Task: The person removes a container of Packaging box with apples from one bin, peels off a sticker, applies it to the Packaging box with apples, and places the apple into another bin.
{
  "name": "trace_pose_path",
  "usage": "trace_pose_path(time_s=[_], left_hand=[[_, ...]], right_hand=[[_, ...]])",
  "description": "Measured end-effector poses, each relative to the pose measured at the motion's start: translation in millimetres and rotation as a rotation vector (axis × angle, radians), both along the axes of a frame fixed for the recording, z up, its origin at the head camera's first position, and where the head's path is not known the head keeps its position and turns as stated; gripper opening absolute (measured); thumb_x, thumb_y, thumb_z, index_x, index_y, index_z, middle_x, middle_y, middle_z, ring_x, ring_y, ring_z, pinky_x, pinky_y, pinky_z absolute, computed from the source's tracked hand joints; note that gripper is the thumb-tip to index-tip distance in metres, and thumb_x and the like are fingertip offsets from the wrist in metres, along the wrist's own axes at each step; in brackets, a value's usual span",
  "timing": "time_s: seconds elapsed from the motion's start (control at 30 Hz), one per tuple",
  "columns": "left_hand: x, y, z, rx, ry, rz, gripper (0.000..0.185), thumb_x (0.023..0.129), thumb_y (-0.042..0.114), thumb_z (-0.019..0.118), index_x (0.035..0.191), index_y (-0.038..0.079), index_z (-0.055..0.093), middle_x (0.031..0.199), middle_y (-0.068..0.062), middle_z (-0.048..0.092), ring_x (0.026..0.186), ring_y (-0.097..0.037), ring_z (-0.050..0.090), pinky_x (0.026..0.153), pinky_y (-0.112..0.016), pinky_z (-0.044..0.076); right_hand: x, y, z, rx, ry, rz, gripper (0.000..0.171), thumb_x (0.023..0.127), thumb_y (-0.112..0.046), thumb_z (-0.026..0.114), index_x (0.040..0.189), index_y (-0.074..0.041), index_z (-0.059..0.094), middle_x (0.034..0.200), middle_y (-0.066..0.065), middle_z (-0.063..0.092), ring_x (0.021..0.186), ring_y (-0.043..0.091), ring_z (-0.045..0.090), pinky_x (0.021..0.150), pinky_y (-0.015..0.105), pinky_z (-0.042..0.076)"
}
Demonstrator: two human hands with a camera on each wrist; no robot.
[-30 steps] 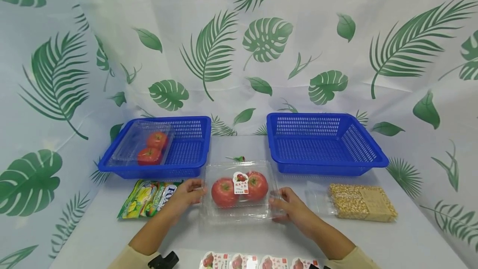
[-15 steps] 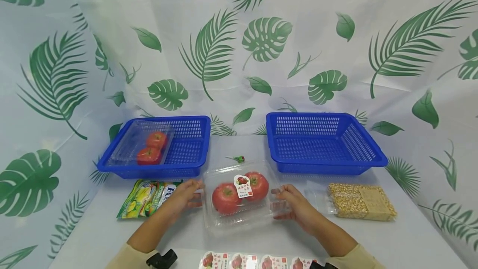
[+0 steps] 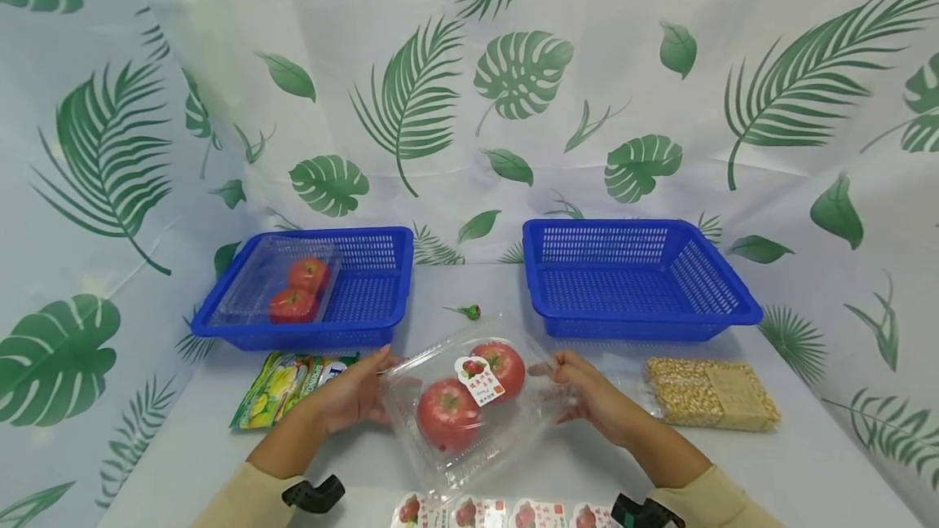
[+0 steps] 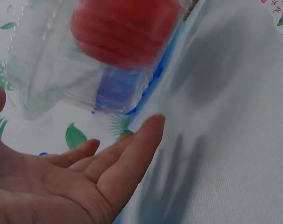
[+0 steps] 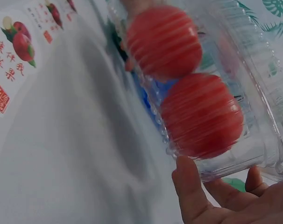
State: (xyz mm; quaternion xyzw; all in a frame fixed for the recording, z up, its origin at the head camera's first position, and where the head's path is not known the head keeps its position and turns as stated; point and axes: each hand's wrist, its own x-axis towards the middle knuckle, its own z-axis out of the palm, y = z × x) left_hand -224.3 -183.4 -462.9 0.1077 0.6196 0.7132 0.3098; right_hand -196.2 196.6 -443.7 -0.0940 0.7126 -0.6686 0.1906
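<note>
A clear plastic clamshell box (image 3: 469, 430) with two red tomatoes (image 3: 446, 415) and a small fruit label (image 3: 478, 379) is lifted off the table and tilted, its near corner lowest. My left hand (image 3: 352, 398) supports its left end; in the left wrist view the palm and fingers (image 4: 109, 163) lie straight just under the box (image 4: 62, 70). My right hand (image 3: 587, 398) grips the right end, with the thumb (image 5: 188, 186) pressed on the box (image 5: 258, 84) and its fingers curled behind.
A blue basket (image 3: 367, 300) at back left holds another clear box of tomatoes (image 3: 282, 288). A second blue basket (image 3: 638, 283) stands at back right. A green snack bag (image 3: 286, 385), a pack of corn kernels (image 3: 707, 406), a sticker sheet (image 3: 506, 512) and a small green-stemmed item (image 3: 469, 312) lie on the table.
The tomato box lay flat on the table between both hands; it has risen and tilted, and both hands have closed in on its ends.
</note>
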Motion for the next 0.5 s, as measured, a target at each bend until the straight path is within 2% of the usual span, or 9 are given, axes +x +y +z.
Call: trace_pose_path(time_s=[0.1, 0.2, 0.4, 0.5], left_hand=[[0.6, -3, -0.8, 0.048, -0.046, -0.089, 0.073, 0.103, 0.053, 0.026, 0.151, -0.001, 0.018, 0.137, -0.023, 0.047, 0.113, -0.037, 0.057, 0.086, -0.053, 0.052], [0.8, -3, 0.8, 0.059, -0.065, -0.134, 0.073, 0.103, 0.053, 0.023, 0.153, 0.001, 0.013, 0.139, -0.021, 0.046, 0.114, -0.036, 0.056, 0.086, -0.052, 0.052], [-1.5, -2, 5.9, 0.040, -0.038, -0.213, 0.066, 0.105, 0.048, 0.020, 0.153, 0.002, 0.019, 0.142, -0.022, 0.045, 0.117, -0.032, 0.055, 0.090, -0.047, 0.050], [0.2, -1, 6.7, 0.017, -0.036, -0.243, 0.065, 0.105, 0.046, 0.029, 0.151, 0.001, 0.026, 0.142, -0.022, 0.046, 0.117, -0.029, 0.055, 0.093, -0.045, 0.049]], right_hand=[[-0.3, 1, 2.6, 0.019, -0.002, 0.025, 0.023, 0.094, -0.023, 0.045, 0.106, -0.003, 0.041, 0.140, 0.027, 0.045, 0.107, 0.036, 0.061, 0.067, 0.042, 0.054], [-2.4, 2, 5.7, 0.035, 0.003, 0.055, 0.026, 0.095, -0.024, 0.045, 0.107, -0.002, 0.041, 0.141, 0.027, 0.045, 0.111, 0.040, 0.058, 0.067, 0.041, 0.053], [-4.9, 2, 12.2, 0.049, 0.002, 0.091, 0.025, 0.093, -0.022, 0.045, 0.107, -0.002, 0.041, 0.142, 0.024, 0.046, 0.110, 0.038, 0.058, 0.066, 0.036, 0.050], [-5.9, 1, 11.8, 0.042, 0.007, 0.101, 0.026, 0.094, -0.021, 0.045, 0.108, 0.000, 0.041, 0.141, 0.024, 0.047, 0.107, 0.035, 0.060, 0.064, 0.034, 0.049]])
